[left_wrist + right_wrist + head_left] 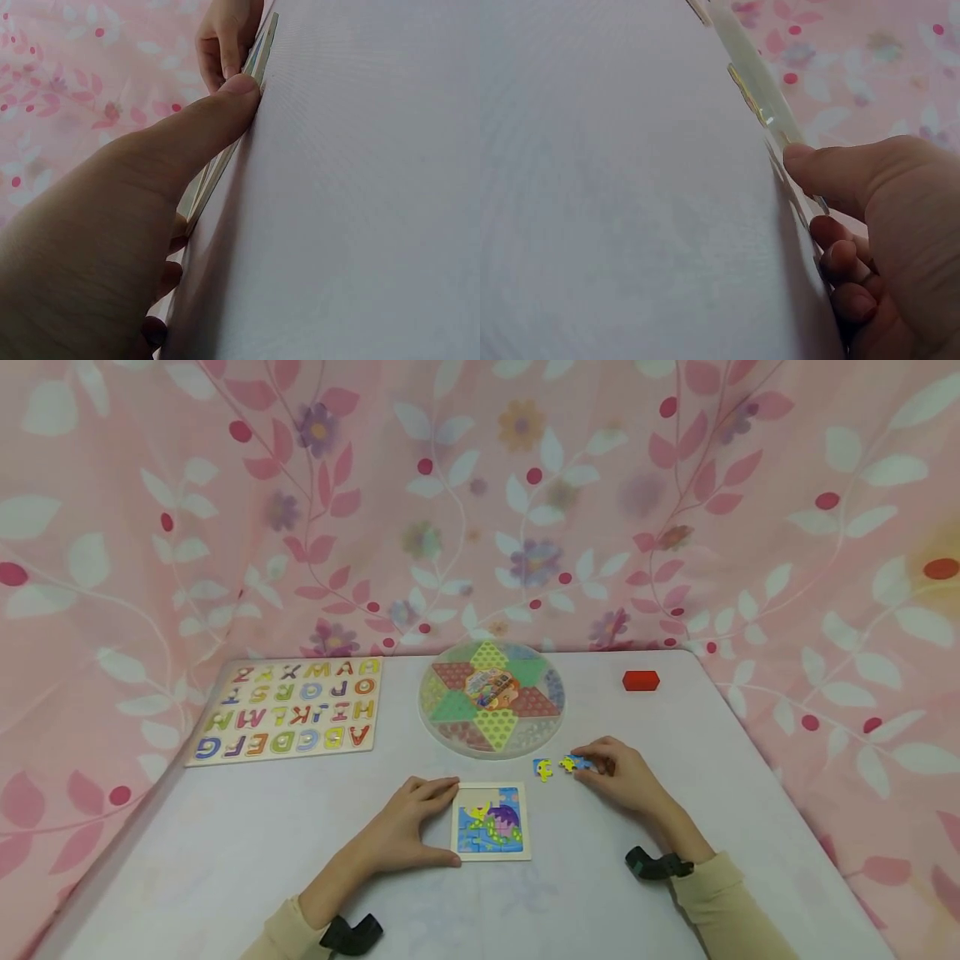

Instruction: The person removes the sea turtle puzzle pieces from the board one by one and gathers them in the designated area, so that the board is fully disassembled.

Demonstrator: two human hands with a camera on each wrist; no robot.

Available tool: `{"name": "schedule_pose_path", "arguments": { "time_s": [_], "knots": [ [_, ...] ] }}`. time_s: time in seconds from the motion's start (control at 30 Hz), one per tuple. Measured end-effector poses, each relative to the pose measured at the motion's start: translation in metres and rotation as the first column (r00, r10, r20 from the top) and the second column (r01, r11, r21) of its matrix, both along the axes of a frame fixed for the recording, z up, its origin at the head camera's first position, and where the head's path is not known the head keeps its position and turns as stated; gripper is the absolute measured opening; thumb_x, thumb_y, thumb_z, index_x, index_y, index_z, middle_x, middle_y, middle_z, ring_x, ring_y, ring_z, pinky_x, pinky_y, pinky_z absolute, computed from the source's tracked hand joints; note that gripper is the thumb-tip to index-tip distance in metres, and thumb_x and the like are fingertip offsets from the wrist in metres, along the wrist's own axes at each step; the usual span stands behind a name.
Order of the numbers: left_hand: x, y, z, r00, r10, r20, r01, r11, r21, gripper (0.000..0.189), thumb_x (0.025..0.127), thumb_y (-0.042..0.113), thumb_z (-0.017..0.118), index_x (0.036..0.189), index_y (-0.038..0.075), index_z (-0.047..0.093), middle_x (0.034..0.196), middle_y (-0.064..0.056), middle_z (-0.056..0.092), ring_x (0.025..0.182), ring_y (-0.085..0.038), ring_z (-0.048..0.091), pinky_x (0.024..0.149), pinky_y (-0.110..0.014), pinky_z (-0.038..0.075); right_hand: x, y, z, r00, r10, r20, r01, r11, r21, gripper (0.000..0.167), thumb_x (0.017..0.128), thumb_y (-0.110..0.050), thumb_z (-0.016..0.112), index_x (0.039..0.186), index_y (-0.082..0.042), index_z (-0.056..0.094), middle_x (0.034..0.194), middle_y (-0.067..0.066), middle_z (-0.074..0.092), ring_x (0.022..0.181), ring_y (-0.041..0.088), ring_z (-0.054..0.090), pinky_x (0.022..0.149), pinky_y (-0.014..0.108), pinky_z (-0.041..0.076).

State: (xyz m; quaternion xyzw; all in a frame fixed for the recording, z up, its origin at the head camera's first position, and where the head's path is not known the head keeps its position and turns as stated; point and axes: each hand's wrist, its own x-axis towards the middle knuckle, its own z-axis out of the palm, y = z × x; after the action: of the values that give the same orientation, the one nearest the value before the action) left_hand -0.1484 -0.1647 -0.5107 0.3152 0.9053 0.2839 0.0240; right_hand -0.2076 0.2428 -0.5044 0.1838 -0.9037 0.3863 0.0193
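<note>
A small square jigsaw puzzle (491,857) in a pale wooden frame lies in front of me in the head view. Its picture has a cartoon animal with a purple shell on blue; bare wood shows at the upper left. My left hand (405,831) grips the frame's left side, thumb at the near corner and fingers at the far one. Between thumb and fingers my right hand (622,777) pinches a blue and yellow jigsaw piece (570,764), partly hidden by the fingertips. Left of it lies a loose yellow and blue piece (543,769).
Behind the puzzle sits a round Chinese checkers board (492,745) under a clear cover. A wooden alphabet board (288,706) lies at the back left, and a red block (641,681) at the back right. Floral pink cloth (480,527) hangs behind the white table (570,910).
</note>
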Motion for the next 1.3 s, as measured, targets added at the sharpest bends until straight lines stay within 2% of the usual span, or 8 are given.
{"name": "schedule_pose_path", "arguments": {
  "time_s": [0.3,0.5,0.67,0.9,1.0,1.17,1.3],
  "knots": [
    [0.001,-0.002,0.003,1.000,0.010,0.002,-0.010,1.000,0.000,0.109,0.074,0.068,0.088,0.158,0.009,0.050,0.165,0.001,0.047,0.131,-0.018,0.046,0.109,-0.051,0.043,-0.001,-0.009,0.002,1.000,-0.004,0.007,0.004,0.998,0.058,0.029,0.093,-0.018,0.084,0.122,-0.014,0.080,0.102,0.002,0.061,0.083,0.016,0.048,0.071,0.028,0.038],
    [0.000,-0.003,0.004,1.000,0.013,0.016,-0.013,1.000,-0.007,0.109,0.075,0.069,0.087,0.159,0.011,0.049,0.166,0.003,0.045,0.131,-0.017,0.045,0.110,-0.052,0.042,-0.001,-0.009,0.005,1.000,0.004,0.005,-0.004,0.998,0.060,0.031,0.093,-0.016,0.084,0.123,-0.011,0.079,0.102,0.003,0.060,0.083,0.016,0.048,0.071,0.028,0.038],
    [0.001,-0.004,0.004,1.000,0.007,-0.010,-0.007,1.000,0.000,0.108,0.075,0.068,0.087,0.158,0.009,0.051,0.164,0.000,0.048,0.129,-0.018,0.046,0.108,-0.052,0.043,-0.002,-0.007,0.004,1.000,0.013,0.003,-0.013,0.999,0.048,0.033,0.092,-0.017,0.084,0.123,-0.009,0.078,0.101,0.002,0.061,0.083,0.015,0.048,0.071,0.027,0.038],
    [0.000,-0.002,0.003,1.000,0.001,-0.006,-0.001,1.000,0.007,0.109,0.076,0.070,0.086,0.158,0.009,0.050,0.165,0.001,0.047,0.129,-0.016,0.045,0.108,-0.051,0.043,-0.003,-0.003,0.015,0.993,-0.052,0.109,0.052,0.999,0.006,0.038,0.093,-0.021,0.083,0.127,-0.005,0.075,0.098,0.004,0.065,0.083,0.016,0.053,0.073,0.026,0.043],
    [-0.001,-0.001,0.004,1.000,0.005,-0.005,-0.005,1.000,0.005,0.109,0.075,0.070,0.086,0.159,0.010,0.050,0.165,0.002,0.046,0.129,-0.015,0.045,0.108,-0.050,0.043,0.000,-0.008,0.023,0.993,-0.059,0.104,0.062,0.998,-0.031,0.037,0.093,-0.019,0.082,0.126,-0.003,0.074,0.103,0.007,0.071,0.083,0.015,0.056,0.071,0.024,0.046],
    [0.001,-0.001,0.001,1.000,-0.002,-0.017,0.002,1.000,0.004,0.109,0.075,0.069,0.087,0.158,0.008,0.051,0.164,0.000,0.048,0.127,-0.016,0.046,0.106,-0.049,0.044,0.018,-0.034,0.034,0.999,0.037,0.028,-0.034,0.994,-0.100,0.032,0.094,-0.014,0.082,0.123,-0.002,0.075,0.107,0.009,0.074,0.081,0.013,0.059,0.068,0.024,0.050],
    [0.003,-0.001,0.000,1.000,-0.005,-0.023,0.005,1.000,0.006,0.107,0.077,0.069,0.086,0.157,0.007,0.052,0.163,-0.001,0.049,0.127,-0.017,0.047,0.106,-0.050,0.044,0.034,-0.061,0.030,0.988,0.154,0.016,-0.151,0.983,-0.108,0.029,0.096,-0.015,0.080,0.121,-0.002,0.076,0.100,0.004,0.072,0.080,0.010,0.058,0.068,0.024,0.050]
  ]
}}
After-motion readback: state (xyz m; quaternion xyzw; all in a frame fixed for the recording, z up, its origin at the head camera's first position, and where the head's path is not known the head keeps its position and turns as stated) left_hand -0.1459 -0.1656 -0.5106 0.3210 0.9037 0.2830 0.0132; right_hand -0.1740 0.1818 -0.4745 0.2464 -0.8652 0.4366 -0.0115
